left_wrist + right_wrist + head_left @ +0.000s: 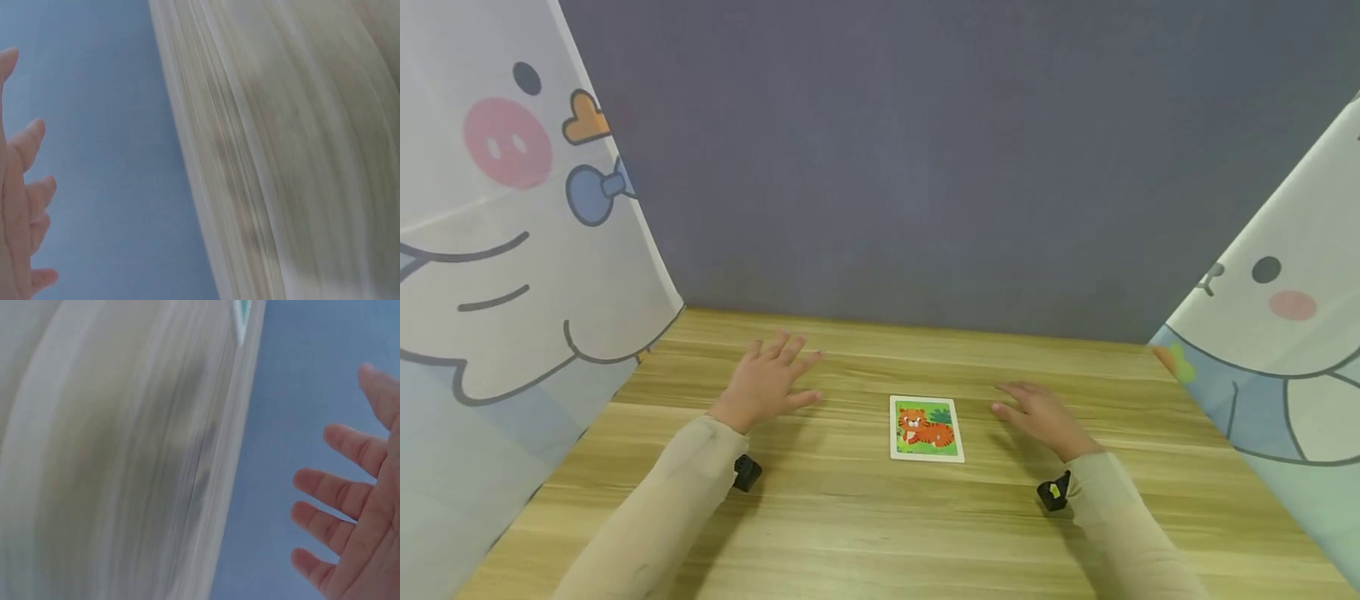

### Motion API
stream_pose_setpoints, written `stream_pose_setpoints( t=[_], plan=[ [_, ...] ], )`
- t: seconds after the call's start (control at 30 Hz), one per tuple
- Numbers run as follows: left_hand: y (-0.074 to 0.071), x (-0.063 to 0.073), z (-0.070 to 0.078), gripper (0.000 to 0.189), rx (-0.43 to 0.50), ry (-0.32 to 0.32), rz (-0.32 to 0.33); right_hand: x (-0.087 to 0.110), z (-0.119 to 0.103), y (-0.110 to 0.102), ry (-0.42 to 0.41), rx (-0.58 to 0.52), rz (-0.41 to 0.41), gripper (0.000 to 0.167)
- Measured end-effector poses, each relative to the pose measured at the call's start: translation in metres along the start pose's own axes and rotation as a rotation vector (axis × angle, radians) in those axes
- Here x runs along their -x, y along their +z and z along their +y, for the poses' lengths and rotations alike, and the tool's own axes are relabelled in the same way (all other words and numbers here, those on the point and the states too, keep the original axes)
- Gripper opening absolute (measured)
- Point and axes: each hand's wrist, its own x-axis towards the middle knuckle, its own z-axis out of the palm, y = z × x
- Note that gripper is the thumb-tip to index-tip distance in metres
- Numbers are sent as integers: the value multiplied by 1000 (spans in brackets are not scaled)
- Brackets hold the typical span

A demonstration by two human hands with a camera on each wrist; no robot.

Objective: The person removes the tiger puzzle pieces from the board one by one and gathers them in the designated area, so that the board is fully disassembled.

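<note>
here, the left grip [765, 383] and right grip [1043, 419], fingers spread, flank a tiger card [927, 429].

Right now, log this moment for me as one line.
left grip: spread, holding nothing | right grip: holding nothing | tiger card: picture-up on wooden table, between both grips | contact: neither grip touches card

I note a screened tabletop booth: wood-grain table [850, 517], grey backdrop [887, 167] behind, cartoon-printed sheets [490, 333] either side. I cannot determine the wider premises.
</note>
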Motion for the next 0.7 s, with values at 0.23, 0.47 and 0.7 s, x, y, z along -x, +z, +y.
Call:
stream_pose_setpoints(
  t=[0.23, 0.47, 0.7],
  plan=[
    [3, -9, 10, 68, 68, 17, -49, -7, -6, 7, 61, -121, -39, 45],
    [10, -19, 24, 65, 59, 81, -87, -14, -13, 16, 68, -157, -41, 47],
    [13, -25, 42, 63, 62, 150, -92, -24, -18, 21, 14, -112, -68, 44]
  ],
)
